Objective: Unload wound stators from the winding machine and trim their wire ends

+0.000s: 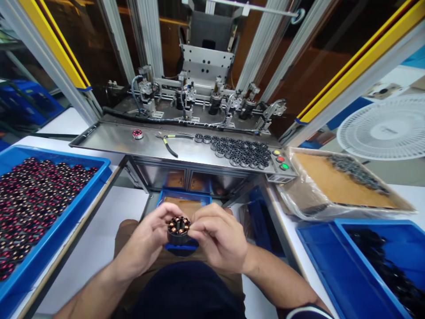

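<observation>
A round motor stator (179, 229) with copper windings and a black rim is held up over my lap, its wound face towards me. My left hand (151, 239) grips it by its left side, thumb and fingers around the rim. On the opposite side, my right hand (219, 237) has thumb and forefinger pinched at the stator's right edge; whether a wire end is between them is too small to tell. On the steel ledge ahead lie diagonal cutters (169, 141) with black and yellow handles, and a single stator with red windings (137, 134).
Several black stator cores (242, 150) cluster on the ledge beside control buttons (280, 159). Behind stands a machine with fixtures (215, 99). A blue tray of wound stators (106, 165) is at left; a lined box (345, 181), blue bins (318, 248) and a fan (388, 128) are at right.
</observation>
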Available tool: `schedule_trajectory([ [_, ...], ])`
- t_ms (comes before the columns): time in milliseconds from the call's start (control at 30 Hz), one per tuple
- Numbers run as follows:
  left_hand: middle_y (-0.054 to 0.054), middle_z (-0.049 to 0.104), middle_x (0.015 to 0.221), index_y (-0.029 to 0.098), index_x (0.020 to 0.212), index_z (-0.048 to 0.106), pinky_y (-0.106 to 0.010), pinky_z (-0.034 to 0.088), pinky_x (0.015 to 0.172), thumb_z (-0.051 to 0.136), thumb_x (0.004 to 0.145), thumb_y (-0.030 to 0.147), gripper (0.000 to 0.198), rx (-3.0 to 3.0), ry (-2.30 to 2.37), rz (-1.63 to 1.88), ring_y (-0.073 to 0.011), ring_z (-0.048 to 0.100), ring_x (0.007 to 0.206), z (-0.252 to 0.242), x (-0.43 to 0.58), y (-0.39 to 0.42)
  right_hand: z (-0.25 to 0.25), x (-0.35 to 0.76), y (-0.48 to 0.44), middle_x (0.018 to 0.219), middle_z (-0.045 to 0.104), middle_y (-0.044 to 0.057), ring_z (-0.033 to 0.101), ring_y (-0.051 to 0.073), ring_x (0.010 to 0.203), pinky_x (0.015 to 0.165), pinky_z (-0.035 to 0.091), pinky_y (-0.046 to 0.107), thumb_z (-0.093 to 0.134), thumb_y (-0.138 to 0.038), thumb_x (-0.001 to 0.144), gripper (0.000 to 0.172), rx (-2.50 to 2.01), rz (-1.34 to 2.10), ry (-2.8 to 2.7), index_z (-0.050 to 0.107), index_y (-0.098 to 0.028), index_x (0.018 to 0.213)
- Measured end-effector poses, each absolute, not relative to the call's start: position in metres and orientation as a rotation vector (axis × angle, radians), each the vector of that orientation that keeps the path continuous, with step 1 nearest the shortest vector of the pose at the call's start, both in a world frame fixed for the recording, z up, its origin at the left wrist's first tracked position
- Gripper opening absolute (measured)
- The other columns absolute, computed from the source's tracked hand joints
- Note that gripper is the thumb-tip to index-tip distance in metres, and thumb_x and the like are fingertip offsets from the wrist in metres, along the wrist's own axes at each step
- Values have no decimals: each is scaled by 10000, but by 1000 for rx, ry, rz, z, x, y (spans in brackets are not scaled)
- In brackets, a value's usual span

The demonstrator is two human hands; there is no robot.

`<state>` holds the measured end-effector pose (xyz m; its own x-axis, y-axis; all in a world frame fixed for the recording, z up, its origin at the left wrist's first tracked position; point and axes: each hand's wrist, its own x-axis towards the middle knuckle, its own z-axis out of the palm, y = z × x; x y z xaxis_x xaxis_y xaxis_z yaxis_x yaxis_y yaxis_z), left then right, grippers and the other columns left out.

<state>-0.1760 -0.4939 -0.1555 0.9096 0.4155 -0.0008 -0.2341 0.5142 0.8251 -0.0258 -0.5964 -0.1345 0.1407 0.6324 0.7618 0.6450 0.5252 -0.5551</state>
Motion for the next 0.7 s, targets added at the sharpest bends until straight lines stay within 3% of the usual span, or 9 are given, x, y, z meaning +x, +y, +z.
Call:
schedule_trajectory([
  [100, -49, 685, 814, 166, 1041, 634, -233, 549, 633, 691, 804, 482, 399, 861, 190, 198, -159, 680, 714, -157, -176, -495, -137, -25, -596, 785, 641, 69, 634, 137, 745, 662, 547, 241, 591, -115, 887, 47, -1087, -75, -1561, 635, -122, 899],
  [233, -26, 714, 915, 230, 1145, 607, -212, 554, 702, 744, 797, 235, 374, 901, 243, 298, -136, 699, 752, -160, -181, -495, -137, -21, -594, 779, 632, 71, 617, 167, 738, 665, 546, 312, 618, -134, 834, 107, -993, -83, -1577, 623, -127, 940],
  [367, -54, 736, 954, 245, 1171, 581, -282, 560, 819, 756, 788, 286, 423, 936, 225, 327, -201, 711, 904, -162, -184, -495, -134, -13, -593, 876, 644, 97, 630, 208, 823, 720, 554, 367, 721, -216, 774, 368, -975, 2, -1578, 589, -134, 1108],
  [467, -54, 743, 973, 255, 1169, 575, -296, 552, 862, 758, 788, 294, 424, 931, 214, 317, -205, 709, 941, -161, -185, -498, -133, -9, -593, 925, 650, 115, 637, 218, 859, 735, 562, 370, 782, -283, 757, 538, -960, 22, -1556, 547, -133, 1218],
  [700, -31, 738, 908, 228, 1178, 569, -214, 555, 762, 765, 786, 237, 438, 859, 212, 347, -138, 710, 809, -162, -180, -498, -124, -8, -597, 801, 677, 90, 647, 157, 702, 620, 555, 284, 701, -204, 844, 156, -1088, -33, -1637, 672, -138, 982],
])
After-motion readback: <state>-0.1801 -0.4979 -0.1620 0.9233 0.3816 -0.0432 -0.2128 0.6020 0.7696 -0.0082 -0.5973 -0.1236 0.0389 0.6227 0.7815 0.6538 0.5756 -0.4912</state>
